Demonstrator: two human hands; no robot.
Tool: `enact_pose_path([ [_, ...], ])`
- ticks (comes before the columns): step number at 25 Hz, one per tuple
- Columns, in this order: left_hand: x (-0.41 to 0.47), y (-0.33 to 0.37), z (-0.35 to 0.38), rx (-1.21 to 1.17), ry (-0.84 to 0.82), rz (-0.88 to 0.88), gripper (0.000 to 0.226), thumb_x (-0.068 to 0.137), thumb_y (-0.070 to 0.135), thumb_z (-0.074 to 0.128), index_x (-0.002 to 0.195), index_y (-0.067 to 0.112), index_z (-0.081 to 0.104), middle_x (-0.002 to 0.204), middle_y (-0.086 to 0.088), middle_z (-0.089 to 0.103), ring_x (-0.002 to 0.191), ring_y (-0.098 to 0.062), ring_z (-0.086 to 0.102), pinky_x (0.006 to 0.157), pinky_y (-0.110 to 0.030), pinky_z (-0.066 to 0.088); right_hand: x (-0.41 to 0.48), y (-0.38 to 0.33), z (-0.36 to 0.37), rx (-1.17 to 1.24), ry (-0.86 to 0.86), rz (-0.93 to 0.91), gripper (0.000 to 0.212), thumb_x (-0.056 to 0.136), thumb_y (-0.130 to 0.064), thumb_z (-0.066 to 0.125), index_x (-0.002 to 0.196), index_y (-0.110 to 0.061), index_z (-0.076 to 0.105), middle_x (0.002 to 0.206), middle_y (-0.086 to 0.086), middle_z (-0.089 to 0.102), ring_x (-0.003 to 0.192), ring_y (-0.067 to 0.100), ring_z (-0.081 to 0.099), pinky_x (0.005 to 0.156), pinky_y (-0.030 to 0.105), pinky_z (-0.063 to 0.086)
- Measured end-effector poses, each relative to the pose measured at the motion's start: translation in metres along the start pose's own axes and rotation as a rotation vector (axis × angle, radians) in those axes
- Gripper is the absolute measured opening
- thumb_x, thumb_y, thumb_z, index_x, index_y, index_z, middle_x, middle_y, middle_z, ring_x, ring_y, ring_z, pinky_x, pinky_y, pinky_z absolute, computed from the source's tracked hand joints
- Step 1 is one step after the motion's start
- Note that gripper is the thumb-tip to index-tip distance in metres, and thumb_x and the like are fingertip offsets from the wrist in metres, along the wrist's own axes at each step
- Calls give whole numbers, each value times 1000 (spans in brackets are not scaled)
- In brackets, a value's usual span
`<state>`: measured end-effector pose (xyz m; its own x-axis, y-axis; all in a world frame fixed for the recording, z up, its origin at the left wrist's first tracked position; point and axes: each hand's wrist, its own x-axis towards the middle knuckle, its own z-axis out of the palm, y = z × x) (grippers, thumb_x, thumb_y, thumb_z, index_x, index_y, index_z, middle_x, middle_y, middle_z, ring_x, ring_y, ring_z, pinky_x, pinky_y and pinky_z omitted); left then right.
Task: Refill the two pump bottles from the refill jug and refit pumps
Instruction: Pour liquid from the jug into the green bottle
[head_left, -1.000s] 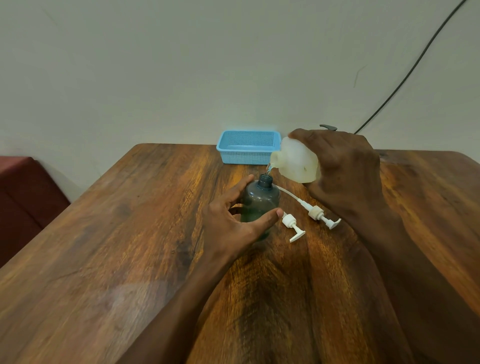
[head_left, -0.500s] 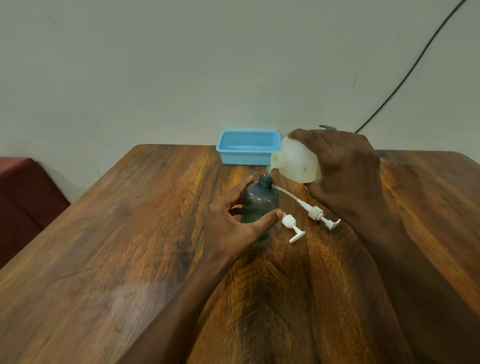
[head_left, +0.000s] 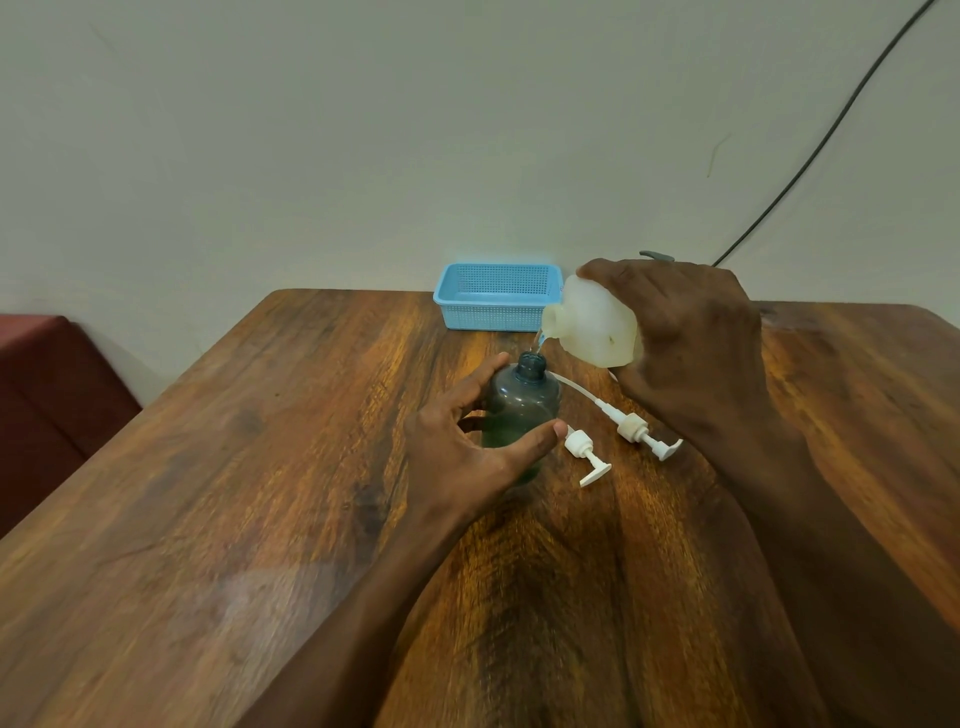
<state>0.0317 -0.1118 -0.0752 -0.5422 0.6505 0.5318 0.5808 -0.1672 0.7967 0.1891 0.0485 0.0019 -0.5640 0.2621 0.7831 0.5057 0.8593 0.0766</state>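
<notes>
The pour is on. The right hand (head_left: 685, 343) grips a translucent white plastic refill jug (head_left: 592, 327), its long axis tipped so the mouth points down and left. A thin stream drops into the open neck of the smoky dark-green plastic bottle (head_left: 522, 410). That bottle stands upright mid-worktop (head_left: 260, 467), neck up, with the left hand (head_left: 462, 457) curling its fingers (head_left: 483, 376) and thumb round it. A short white pump (head_left: 587, 454) and a long-tubed white pump (head_left: 639, 431) lie just beside it. I'd say the next move is to level the jug before the bottle overflows. I can't see a second bottle.

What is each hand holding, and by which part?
The left hand grips the dark bottle round its body; the right hand holds the refill jug by its base end.
</notes>
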Motion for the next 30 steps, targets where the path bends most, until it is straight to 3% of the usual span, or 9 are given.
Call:
enact_pose_path([
  [8,0,1,0,-14,-3,-11,89,66,64,86,145,36,59,134,11,71,112,2,69,85,-12,58,0,0,-1,-3,-9,-7,79,69,-34,90,139,-17,57,128,16,68,109,41,66,97,54,50],
  [13,1,-1,1,-4,-5,-6,87,68,58,91,145,35,59,134,11,71,112,1,69,86,-16,60,0,2,1,12,11,-11,81,67,-30,93,138,-15,57,126,19,68,106,44,67,96,57,51],
  [20,1,0,1,2,-6,-6,90,65,67,85,145,37,58,135,11,71,112,2,69,86,-19,61,0,0,-1,-13,-11,-5,82,67,-32,92,140,-17,57,129,16,67,111,41,66,99,53,48],
  [30,1,-1,0,-7,-14,-11,90,65,68,84,145,37,57,136,11,70,113,1,69,85,-11,57,1,1,0,2,14,-15,80,67,-29,93,138,-16,59,127,17,68,108,43,67,99,55,49],
])
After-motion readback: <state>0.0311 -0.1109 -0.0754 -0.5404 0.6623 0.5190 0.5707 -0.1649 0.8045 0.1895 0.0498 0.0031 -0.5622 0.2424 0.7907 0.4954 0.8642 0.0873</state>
